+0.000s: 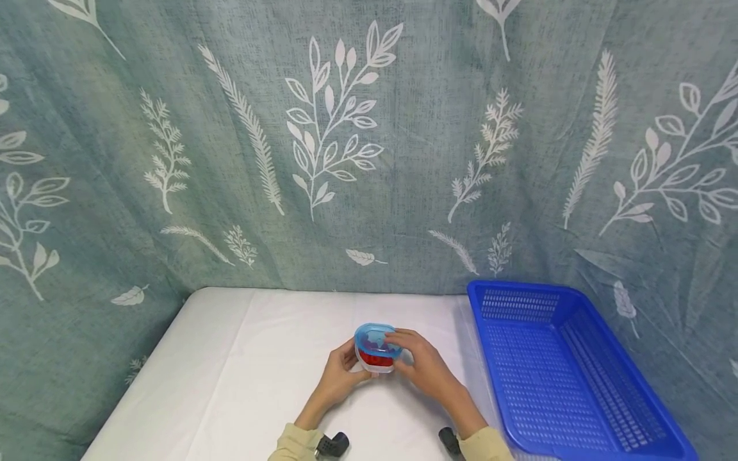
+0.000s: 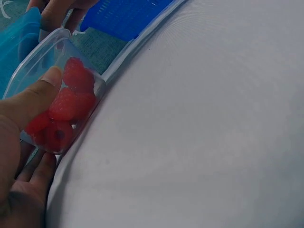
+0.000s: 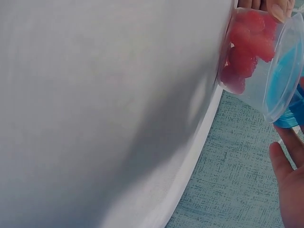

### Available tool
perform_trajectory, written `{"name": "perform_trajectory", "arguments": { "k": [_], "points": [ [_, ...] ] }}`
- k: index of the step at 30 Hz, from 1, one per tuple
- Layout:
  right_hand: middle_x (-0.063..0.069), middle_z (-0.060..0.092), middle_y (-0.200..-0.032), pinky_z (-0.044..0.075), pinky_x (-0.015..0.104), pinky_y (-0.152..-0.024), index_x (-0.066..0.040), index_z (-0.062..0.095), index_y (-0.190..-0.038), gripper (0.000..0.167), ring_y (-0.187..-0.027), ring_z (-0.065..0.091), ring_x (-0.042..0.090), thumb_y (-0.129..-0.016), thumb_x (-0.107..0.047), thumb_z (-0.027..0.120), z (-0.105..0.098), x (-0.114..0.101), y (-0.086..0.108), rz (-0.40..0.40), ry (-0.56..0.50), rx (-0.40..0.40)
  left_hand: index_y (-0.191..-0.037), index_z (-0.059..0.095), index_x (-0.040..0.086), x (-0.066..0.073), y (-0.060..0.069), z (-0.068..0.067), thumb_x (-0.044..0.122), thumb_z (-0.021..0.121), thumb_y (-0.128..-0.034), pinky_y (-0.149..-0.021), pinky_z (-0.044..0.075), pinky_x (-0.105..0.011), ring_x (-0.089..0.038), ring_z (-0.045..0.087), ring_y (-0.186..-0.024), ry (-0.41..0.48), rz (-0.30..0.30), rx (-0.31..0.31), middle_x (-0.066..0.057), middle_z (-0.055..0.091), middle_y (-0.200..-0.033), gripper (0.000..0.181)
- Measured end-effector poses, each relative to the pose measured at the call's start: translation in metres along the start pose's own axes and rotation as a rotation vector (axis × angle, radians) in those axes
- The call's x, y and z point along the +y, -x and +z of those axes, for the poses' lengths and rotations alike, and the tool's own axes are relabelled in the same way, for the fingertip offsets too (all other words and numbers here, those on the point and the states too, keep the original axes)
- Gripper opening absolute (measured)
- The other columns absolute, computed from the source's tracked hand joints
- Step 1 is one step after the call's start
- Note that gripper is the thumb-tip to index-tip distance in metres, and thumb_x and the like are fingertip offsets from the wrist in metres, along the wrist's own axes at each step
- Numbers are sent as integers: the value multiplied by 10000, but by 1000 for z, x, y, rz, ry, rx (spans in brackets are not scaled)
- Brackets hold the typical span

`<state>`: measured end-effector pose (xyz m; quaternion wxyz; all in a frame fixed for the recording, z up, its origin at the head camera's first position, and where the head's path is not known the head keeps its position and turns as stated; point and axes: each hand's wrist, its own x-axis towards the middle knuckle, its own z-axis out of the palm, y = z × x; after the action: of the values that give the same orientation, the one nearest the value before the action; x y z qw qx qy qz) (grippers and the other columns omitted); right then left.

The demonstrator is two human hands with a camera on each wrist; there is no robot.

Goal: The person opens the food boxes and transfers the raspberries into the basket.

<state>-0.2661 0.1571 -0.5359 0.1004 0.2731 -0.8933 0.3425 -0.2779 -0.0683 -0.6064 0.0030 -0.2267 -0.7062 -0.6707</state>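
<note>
My left hand [image 1: 339, 379] grips a small clear plastic container [image 1: 376, 369] on the white table, thumb on the near side and fingers round the far side. Red raspberries [image 2: 71, 102] lie in the lower part of the container. A translucent blue lid [image 1: 369, 337] sits tilted over its mouth, with a gap at the near side. My right hand [image 1: 426, 366] holds the lid by its right edge, fingers over the top and thumb lower down. In the right wrist view the lid [image 3: 289, 107] shows partly behind the container's rim.
A large blue plastic basket [image 1: 548, 378] with slotted walls stands on the right side of the white-covered table [image 1: 230, 384]. Behind it hangs a green-grey curtain [image 1: 403, 192] with white leaf prints. Small black devices are on both wrists.
</note>
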Motion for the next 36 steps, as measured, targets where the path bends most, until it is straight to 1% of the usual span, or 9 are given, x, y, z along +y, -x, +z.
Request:
{"name": "perform_trajectory", "arguments": {
  "k": [6,11,16,20,23,27,30,32,36],
  "points": [
    [54,689,-1303,494,524,-1090,-105,746,-1207,359,-1311,579,301,-870,18,723,1,-1,-4,-3,-38,83,-1534,425,49,2,1,0,60,843,-813,-1164,411,-328,-321,457,-1430,-21,-4,11,-129,494,-1537,833],
    [39,713,-1234,524,485,-1065,-132,741,-1177,323,-1222,643,248,-912,37,672,4,3,-7,11,-98,150,-1542,403,28,1,2,1,42,836,-813,-1169,401,-369,-347,446,-1434,-23,-3,20,-157,479,-1543,848],
    [33,725,-1163,562,459,-1009,-129,717,-1164,297,-1134,674,219,-937,49,648,5,4,-11,-21,-124,212,-1551,390,38,1,2,2,57,843,-813,-1172,396,-388,-341,446,-1437,-27,-14,27,-166,476,-1544,865],
    [20,727,-1113,572,465,-987,-111,709,-1127,260,-1091,684,209,-937,55,645,3,3,-15,-29,-132,271,-1546,386,3,2,2,2,86,845,-821,-1170,395,-401,-351,445,-1437,-32,-12,29,-205,457,-1550,862],
    [47,724,-1072,567,497,-989,-70,698,-1098,239,-1059,687,227,-925,80,633,1,1,-20,-23,-170,319,-1538,383,-29,3,2,2,92,846,-821,-1167,397,-404,-363,445,-1435,-33,-11,29,-222,449,-1551,862],
    [109,711,-1038,572,534,-968,-10,676,-1083,226,-1024,679,269,-903,111,611,-1,0,-26,13,-232,367,-1537,378,-38,4,1,1,60,848,-807,-1167,390,-377,-351,440,-1440,-21,-25,30,-217,449,-1552,873],
    [145,707,-1051,599,531,-913,14,663,-1111,241,-1021,675,294,-899,115,609,-2,1,-29,50,-246,389,-1540,376,-32,3,1,2,41,847,-800,-1169,384,-366,-338,439,-1443,-9,-34,29,-211,449,-1554,881],
    [169,704,-1067,614,517,-874,28,655,-1141,259,-1026,671,311,-901,111,611,-2,3,-31,79,-257,394,-1540,376,-33,2,1,2,35,845,-800,-1170,382,-374,-347,436,-1444,-3,-29,27,-219,446,-1554,879],
    [191,692,-1112,631,425,-832,36,634,-1219,309,-1037,664,316,-918,95,601,-2,8,-34,140,-299,398,-1540,385,-19,0,2,2,23,839,-801,-1171,381,-374,-353,424,-1450,-1,-22,30,-224,441,-1556,868]
  ]
}}
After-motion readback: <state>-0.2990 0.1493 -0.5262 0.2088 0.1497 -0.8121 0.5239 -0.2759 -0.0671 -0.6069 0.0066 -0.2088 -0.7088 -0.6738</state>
